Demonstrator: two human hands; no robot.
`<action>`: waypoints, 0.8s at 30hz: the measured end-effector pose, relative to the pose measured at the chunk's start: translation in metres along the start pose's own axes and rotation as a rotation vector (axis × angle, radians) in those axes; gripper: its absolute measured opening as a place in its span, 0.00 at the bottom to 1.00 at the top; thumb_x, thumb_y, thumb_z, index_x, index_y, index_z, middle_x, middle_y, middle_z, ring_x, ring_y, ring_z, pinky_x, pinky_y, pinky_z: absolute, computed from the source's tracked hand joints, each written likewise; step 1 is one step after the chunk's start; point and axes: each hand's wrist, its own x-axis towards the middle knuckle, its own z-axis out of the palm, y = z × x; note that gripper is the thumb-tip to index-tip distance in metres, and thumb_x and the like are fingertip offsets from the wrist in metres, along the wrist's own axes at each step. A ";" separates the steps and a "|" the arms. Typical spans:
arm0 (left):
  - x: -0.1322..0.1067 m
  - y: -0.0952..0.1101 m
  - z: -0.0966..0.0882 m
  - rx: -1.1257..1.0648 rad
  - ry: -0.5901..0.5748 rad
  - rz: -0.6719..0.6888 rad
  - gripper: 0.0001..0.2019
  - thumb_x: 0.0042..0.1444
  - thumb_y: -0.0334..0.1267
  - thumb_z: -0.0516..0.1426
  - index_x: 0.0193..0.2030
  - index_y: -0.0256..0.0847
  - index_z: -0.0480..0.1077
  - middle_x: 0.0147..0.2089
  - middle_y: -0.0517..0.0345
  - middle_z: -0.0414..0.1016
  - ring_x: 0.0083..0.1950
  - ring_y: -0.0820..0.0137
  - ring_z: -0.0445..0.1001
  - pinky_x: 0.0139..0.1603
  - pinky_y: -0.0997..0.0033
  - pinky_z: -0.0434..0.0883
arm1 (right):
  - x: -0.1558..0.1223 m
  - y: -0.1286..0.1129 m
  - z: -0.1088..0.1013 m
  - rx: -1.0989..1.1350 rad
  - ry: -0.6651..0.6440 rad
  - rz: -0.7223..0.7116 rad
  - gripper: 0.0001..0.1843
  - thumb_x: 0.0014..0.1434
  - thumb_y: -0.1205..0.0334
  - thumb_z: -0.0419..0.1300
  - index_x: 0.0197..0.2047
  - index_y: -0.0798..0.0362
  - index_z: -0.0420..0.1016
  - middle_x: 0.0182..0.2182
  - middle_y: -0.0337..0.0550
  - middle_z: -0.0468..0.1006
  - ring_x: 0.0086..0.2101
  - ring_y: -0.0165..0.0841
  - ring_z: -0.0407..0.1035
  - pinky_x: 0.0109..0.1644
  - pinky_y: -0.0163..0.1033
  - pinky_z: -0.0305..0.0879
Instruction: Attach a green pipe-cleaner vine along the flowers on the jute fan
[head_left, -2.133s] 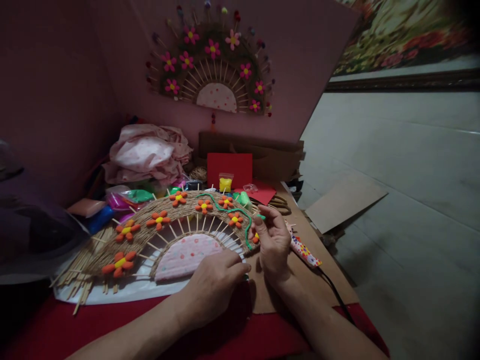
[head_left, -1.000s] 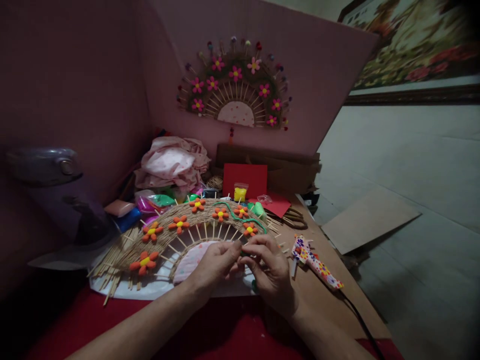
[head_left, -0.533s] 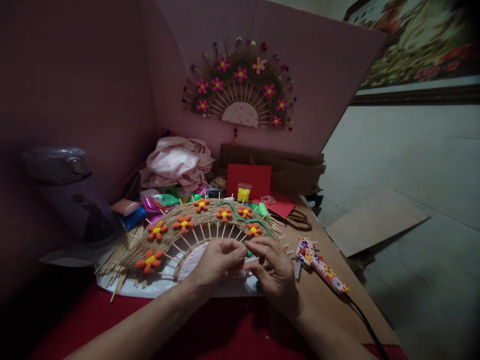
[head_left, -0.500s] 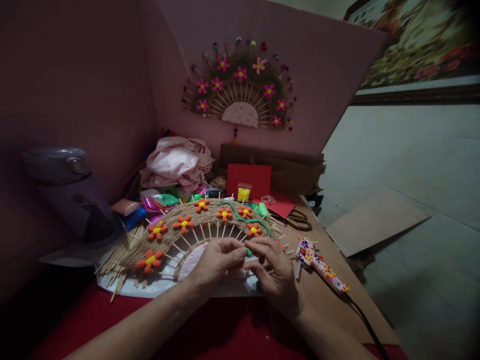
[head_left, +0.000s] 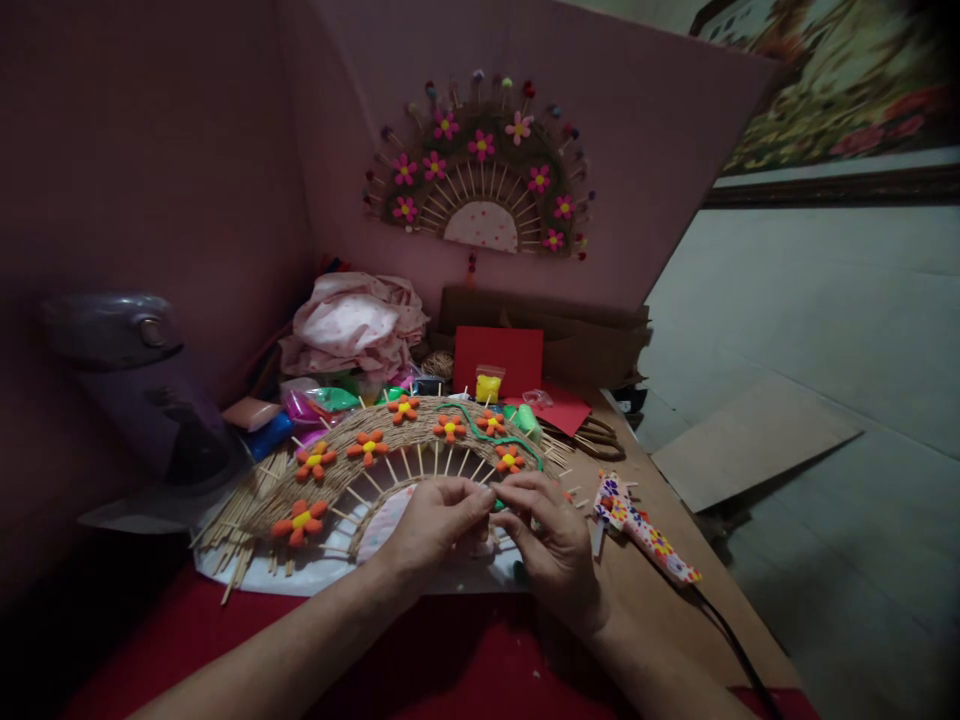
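Note:
My left hand (head_left: pixel 442 520) and my right hand (head_left: pixel 551 550) meet over the front of a half-round twine-and-stick fan (head_left: pixel 345 440). Between their fingertips is a small lump of green modelling clay (head_left: pixel 498 505), mostly covered by the fingers. Both hands are closed in a pinch, thumbs against forefingers. Orange clay flowers (head_left: pixel 300 521) with yellow centres dot the fan's twine band. A thin wavy green clay strand (head_left: pixel 480 434) runs along its upper right. More green clay (head_left: pixel 519 572) shows below my right palm.
At right lies a flower-patterned glue gun (head_left: pixel 645 530) with a black cord. A bottle (head_left: pixel 150 390) stands at left. Behind the fan are bagged clay (head_left: pixel 330 400), crumpled pink cloth (head_left: pixel 356 320) and red card (head_left: pixel 499 360). Another fan (head_left: pixel 480 180) hangs on the pink board.
My fingertips have shifted slightly closer around the green clay. The fan and the other things stay in place; the view moves only a little.

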 end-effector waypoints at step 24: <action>0.001 0.003 0.001 0.018 0.078 -0.027 0.19 0.44 0.51 0.63 0.26 0.34 0.68 0.17 0.62 0.67 0.16 0.82 0.58 0.17 0.81 0.51 | -0.001 0.000 0.003 0.010 0.025 0.062 0.05 0.58 0.68 0.58 0.38 0.52 0.74 0.30 0.41 0.72 0.31 0.30 0.67 0.32 0.35 0.64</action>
